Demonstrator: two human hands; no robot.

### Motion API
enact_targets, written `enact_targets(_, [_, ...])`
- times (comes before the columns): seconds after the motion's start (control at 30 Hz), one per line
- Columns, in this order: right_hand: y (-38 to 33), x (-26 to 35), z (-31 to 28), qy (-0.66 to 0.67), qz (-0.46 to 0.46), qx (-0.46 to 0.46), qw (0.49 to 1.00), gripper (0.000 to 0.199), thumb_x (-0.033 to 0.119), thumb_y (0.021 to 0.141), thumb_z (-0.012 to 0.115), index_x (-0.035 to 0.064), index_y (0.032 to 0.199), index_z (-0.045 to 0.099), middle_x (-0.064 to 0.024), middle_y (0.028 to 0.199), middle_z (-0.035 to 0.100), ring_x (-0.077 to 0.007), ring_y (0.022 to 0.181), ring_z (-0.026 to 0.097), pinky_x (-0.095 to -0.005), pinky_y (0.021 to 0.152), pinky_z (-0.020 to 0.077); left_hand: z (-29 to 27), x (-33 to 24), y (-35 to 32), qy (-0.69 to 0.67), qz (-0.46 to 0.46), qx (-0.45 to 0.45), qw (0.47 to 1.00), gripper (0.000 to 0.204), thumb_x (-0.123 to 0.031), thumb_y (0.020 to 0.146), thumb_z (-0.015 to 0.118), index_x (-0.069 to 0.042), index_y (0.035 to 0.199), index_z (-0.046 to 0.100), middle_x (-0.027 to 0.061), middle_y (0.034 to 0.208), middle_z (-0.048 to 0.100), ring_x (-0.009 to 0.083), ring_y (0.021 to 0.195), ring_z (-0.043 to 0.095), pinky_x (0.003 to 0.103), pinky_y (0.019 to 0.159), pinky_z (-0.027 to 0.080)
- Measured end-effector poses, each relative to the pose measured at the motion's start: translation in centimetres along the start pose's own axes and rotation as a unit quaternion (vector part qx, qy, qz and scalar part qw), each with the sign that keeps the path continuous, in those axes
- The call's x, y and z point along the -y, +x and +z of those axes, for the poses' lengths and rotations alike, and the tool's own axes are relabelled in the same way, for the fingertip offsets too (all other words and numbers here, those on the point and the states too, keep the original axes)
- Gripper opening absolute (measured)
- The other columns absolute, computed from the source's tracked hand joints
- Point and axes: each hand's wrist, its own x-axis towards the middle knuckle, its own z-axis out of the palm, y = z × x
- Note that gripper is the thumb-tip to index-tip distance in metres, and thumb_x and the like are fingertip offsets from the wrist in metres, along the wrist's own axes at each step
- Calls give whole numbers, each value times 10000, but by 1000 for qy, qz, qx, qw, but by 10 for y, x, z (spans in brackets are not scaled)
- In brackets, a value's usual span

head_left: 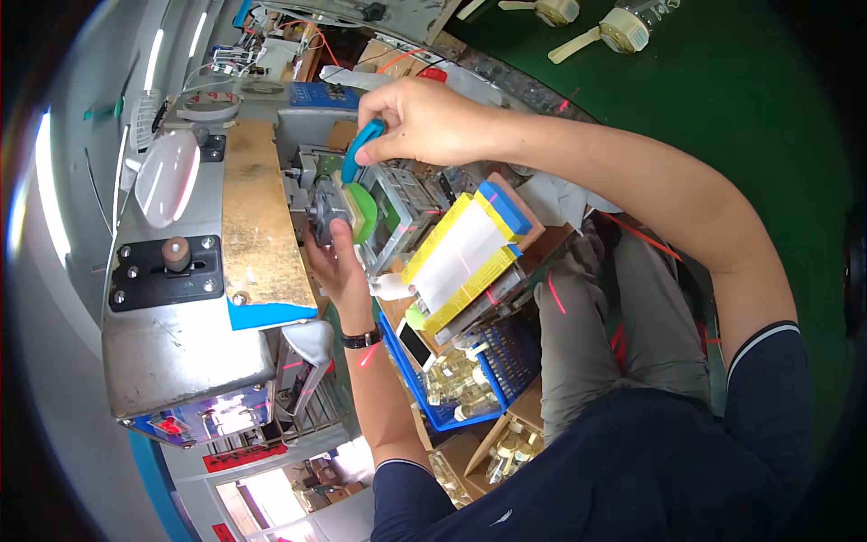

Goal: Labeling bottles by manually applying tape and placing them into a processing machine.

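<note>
My right hand [402,117] pinches a teal, curved tool handle [363,152] between thumb and fingers. The lower end of the tool meets the top edge of a pale plate fixed to a machine; its tip is too small to make out. A bright green rounded piece [363,213] sits against that plate. Below, my left hand [334,266] wraps round a grey metal fixture [327,206] behind the plate, thumb on its near face. Its other fingers are partly hidden by the fixture. A dark watch [362,339] circles the left wrist.
A metal machine with a worn tan board [262,217] stands on the left. Right of my hands lies a yellow-edged white sheet on a box [462,257]. Beneath are a phone [416,345] and a blue basket [442,421] of small bottles. Scoop-like things [623,32] lie far right.
</note>
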Motion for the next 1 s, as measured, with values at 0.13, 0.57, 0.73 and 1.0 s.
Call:
enact_targets(0.13, [7,-4,2,-46,-51,-12,998,170,134,966,788,41,1100,740,-31,873,741,-113,677,596,-267,618,457,9,2,0,-17,-45,-34,998,630,-514,1122,540,44,1409,594,181,1357,677,265,1160,637,358,1026,480])
enact_targets(0.57, [18,-24,11,62,-51,63,995,128,117,975,768,56,1087,753,-13,901,710,-99,664,531,-285,619,428,12,4,9,30,-7,-55,998,621,-542,1106,532,45,1279,635,199,1133,728,280,954,657,377,877,514])
enact_targets(0.73, [19,-24,13,72,-53,71,994,177,157,958,777,63,1108,768,-51,817,681,-173,683,559,-340,657,460,11,2,10,24,10,-45,999,600,-542,1107,531,32,1245,638,170,1088,722,260,912,637,369,847,506])
enact_targets(1.0, [22,-23,8,10,-111,70,991,147,143,968,769,61,1090,772,-30,934,725,-164,717,574,-333,674,463,10,1,10,45,18,-41,998,611,-554,1108,527,30,1247,638,166,1091,723,256,917,638,365,861,505])
